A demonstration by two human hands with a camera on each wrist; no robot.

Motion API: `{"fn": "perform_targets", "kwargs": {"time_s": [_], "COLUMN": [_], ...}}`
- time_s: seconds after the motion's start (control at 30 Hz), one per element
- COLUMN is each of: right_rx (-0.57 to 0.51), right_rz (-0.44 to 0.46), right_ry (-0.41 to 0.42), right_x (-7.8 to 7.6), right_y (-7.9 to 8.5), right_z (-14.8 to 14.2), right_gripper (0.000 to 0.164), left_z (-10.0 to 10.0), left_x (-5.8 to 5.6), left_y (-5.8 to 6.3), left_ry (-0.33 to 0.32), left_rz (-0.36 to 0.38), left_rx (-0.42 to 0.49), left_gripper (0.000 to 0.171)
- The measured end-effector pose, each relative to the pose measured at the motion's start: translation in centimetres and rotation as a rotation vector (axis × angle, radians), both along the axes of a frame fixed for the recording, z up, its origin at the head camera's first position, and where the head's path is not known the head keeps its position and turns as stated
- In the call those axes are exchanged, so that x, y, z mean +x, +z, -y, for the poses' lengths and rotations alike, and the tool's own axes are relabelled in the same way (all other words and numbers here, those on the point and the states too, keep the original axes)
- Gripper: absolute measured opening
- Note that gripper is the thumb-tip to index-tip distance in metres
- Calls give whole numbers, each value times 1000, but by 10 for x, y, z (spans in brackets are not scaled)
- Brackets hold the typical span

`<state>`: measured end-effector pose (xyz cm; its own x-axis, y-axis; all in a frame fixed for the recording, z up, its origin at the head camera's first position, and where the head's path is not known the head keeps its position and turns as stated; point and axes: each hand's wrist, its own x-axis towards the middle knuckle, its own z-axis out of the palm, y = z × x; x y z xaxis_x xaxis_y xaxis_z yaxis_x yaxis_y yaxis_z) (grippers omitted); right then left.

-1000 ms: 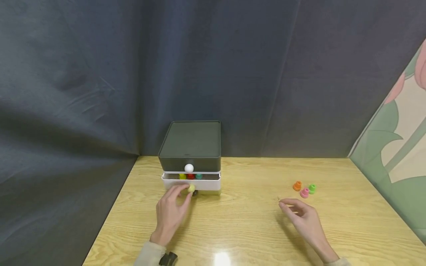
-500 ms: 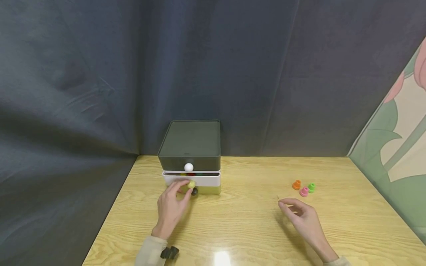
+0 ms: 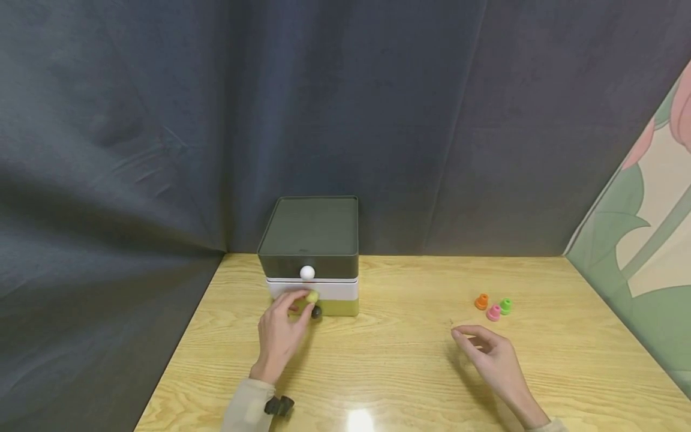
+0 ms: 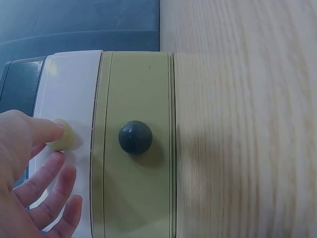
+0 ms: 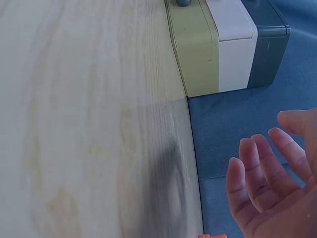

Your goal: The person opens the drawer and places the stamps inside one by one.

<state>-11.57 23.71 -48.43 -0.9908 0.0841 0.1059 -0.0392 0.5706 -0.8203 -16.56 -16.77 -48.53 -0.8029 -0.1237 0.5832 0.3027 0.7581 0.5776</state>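
Observation:
In the head view my left hand [image 3: 281,330] holds the pale yellow knob [image 3: 312,296] of the white middle drawer [image 3: 337,291] between thumb and fingertips. The drawer front sits flush in a small three-tier drawer box [image 3: 313,225]. The left wrist view has that same yellow knob [image 4: 62,136] at the fingertips, with the other fingers loosely bent beside it. My right hand [image 3: 488,351] hovers above the table, fingers relaxed and holding nothing. Nearest to it are three small cone-shaped pieces: orange [image 3: 482,302], pink [image 3: 493,312] and green [image 3: 505,306].
Above the white drawer is a dark green one with a white knob [image 3: 307,273]. Below is an olive drawer [image 3: 340,308] with a dark knob [image 4: 135,137]. A dark curtain [image 3: 345,126] hangs behind the wooden table [image 3: 399,348]; a floral panel [image 3: 648,240] stands at right.
My left hand has pushed the white drawer back into the box. The yellow, red and teal pieces inside it are now hidden. The right hand has hardly moved.

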Motion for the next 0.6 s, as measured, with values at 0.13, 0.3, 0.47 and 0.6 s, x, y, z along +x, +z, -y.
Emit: {"fn": "perform_targets", "kwargs": {"time_s": [0.13, 0.3, 0.47, 0.6], "right_rx": [-6, -11, -12, -13], "right_rz": [14, 30, 34, 31], "right_ry": [-5, -9, -4, 1], "right_x": [1, 2, 2, 2], "right_y": [-1, -2, -3, -3], "right_z": [0, -2, -3, -3], "right_gripper": [29, 30, 31, 31], "left_z": [0, -1, -1, -2], "left_x": [-2, -3, -4, -3], "left_y": [0, 1, 0, 1], "left_ry": [6, 8, 14, 13], "left_rz": [4, 14, 13, 11], "left_rx": [10, 17, 17, 24], "left_gripper": [27, 26, 25, 25]}}
